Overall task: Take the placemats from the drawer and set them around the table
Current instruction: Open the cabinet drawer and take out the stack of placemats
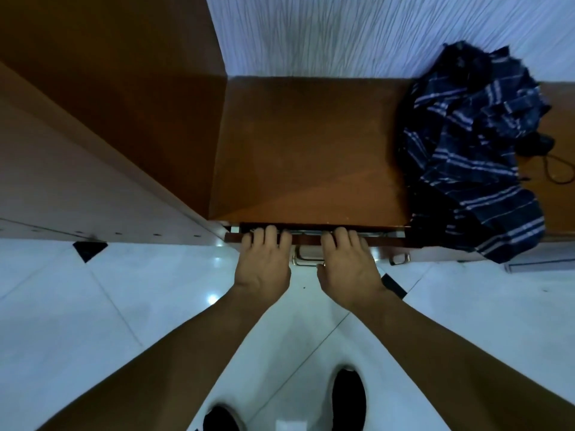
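Your two hands rest side by side on the front edge of a wooden drawer, which stands open by only a narrow gap beneath the brown surface of a low cabinet. Your left hand sits palm down with its fingers hooked over the top of the drawer front; your right hand does the same just beside it, its fingers curled over that same edge, so both hands are closed on the drawer front rather than spread wide. A metal handle shows between the two hands, untouched. Through the slit you glimpse something pale lying flat inside (too little shows to tell whether these are the placemats). A crumpled dark blue striped cloth lies on the surface to your right, spilling over its front edge, with a thin black cord just beyond it. A taller wooden cabinet stands at your left. Your black shoes stand on the glossy white tiled floor below.
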Demonstrator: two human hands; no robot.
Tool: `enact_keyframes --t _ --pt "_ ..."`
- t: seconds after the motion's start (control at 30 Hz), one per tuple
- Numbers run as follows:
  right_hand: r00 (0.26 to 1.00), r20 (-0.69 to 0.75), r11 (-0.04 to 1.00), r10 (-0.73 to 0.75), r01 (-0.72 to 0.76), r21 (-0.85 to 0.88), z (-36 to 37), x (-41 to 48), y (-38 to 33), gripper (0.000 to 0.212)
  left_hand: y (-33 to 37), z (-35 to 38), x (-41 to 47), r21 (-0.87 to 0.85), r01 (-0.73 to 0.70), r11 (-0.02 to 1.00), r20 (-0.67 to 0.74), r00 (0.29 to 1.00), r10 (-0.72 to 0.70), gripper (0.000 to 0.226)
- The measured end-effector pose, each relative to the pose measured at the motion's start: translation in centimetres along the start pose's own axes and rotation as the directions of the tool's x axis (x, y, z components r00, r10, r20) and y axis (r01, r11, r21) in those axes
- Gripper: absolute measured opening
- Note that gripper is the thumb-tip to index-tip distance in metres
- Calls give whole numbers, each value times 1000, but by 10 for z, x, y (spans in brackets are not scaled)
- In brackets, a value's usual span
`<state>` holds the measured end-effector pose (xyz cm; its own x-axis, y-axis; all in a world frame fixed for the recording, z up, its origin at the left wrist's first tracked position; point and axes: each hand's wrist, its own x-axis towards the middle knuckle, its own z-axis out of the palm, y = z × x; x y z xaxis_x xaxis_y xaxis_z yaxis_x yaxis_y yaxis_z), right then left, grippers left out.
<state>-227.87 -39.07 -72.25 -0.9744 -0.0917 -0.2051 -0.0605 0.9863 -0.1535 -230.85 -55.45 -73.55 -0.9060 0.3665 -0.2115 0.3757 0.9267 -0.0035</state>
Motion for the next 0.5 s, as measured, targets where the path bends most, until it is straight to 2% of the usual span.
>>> enact_keyframes --t 0.13,0.23,0.37,0.5 --pt "1000 -10 1000 19 -19 -5 5 -9 -1 39 8 3 -14 -7 28 1000 18 999 -28 50" --pt "999 10 999 34 -34 10 9 -28 -7 40 10 2 -35 -28 8 1000 48 999 -7 43" --pt "996 84 997 34 -39 69 20 -72 -16 36 16 4 -82 -49 -11 999 112 994 16 33" --pt "981 192 994 -8 -14 109 33 -118 -24 31 19 14 -130 -34 -91 995 93 991 94 22"
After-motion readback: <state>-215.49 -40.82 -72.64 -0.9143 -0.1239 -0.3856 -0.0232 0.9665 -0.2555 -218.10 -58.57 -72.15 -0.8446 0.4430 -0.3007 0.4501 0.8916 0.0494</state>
